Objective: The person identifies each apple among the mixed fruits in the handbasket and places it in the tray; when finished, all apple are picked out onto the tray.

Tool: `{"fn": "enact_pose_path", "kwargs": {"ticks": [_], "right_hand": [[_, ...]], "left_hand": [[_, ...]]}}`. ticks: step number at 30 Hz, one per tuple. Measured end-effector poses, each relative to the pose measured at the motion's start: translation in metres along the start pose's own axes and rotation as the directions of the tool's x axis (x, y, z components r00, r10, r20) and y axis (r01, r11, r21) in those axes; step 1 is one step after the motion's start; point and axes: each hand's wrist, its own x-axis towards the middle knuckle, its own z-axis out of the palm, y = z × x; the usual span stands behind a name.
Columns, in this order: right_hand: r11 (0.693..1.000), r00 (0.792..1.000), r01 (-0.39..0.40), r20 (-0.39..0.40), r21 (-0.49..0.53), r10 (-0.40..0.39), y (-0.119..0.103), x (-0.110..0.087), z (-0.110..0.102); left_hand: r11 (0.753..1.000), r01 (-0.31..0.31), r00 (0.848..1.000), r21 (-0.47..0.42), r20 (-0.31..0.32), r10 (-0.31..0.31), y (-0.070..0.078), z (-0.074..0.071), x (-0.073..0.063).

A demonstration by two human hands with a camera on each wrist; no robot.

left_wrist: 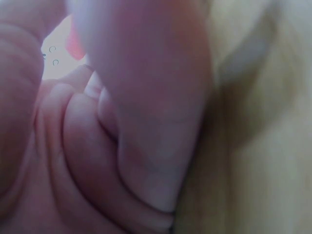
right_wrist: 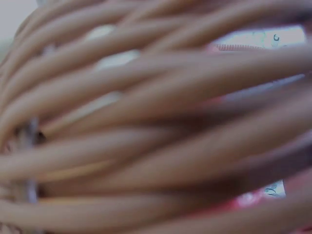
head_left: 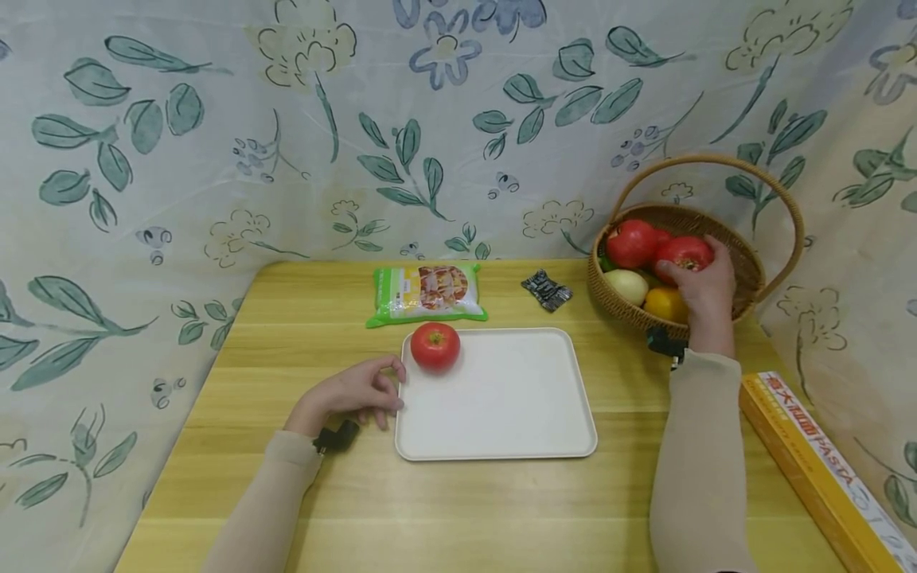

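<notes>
In the head view, my right hand (head_left: 709,282) reaches into a wicker basket (head_left: 748,263) and grips a red tomato (head_left: 684,253) with fingers and thumb around it. The right wrist view is filled by blurred wicker strands (right_wrist: 156,112), so the hand is hidden there. My left hand (head_left: 358,391) lies at the left edge of a white tray (head_left: 501,398), its fingers loosely bent with nothing between them. Another red tomato (head_left: 435,347) sits in the tray's upper left corner. Close up, the left wrist view shows bent fingers (left_wrist: 151,97).
Other red fruit (head_left: 630,243), a pale yellow round item (head_left: 626,287) and an orange-yellow one (head_left: 666,304) lie in the basket. Behind the tray are a green-and-white food packet (head_left: 430,294) and a small black packet (head_left: 547,290). A long pasta box (head_left: 824,469) lies at the right.
</notes>
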Motion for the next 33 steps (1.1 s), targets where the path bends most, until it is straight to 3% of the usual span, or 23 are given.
{"fn": "enact_pose_path", "kwargs": {"ticks": [8,18,21,28,33], "right_hand": [[0.998,0.999,-0.012,-0.038,0.067,0.015,-0.001,-0.004,-0.001],[0.997,0.998,0.063,0.023,0.037,-0.064,-0.016,-0.024,0.001],[0.992,0.992,0.119,0.043,0.049,-0.121,-0.019,-0.034,0.004],[0.961,0.958,0.273,0.076,0.052,-0.276,-0.021,-0.06,0.019],[0.915,0.905,0.391,0.141,0.101,-0.403,-0.023,-0.078,0.035]], "left_hand": [[1.0,-0.003,1.0,0.003,0.001,0.003,0.001,0.0,0.0],[1.0,-0.004,1.0,-0.001,0.002,0.004,0.002,0.0,0.0],[1.0,-0.003,1.0,-0.003,0.0,0.003,0.002,0.0,0.0],[1.0,-0.006,1.0,-0.001,0.001,0.006,0.0,0.0,0.001],[1.0,-0.011,1.0,-0.001,-0.001,0.011,0.0,0.0,0.0]]}}
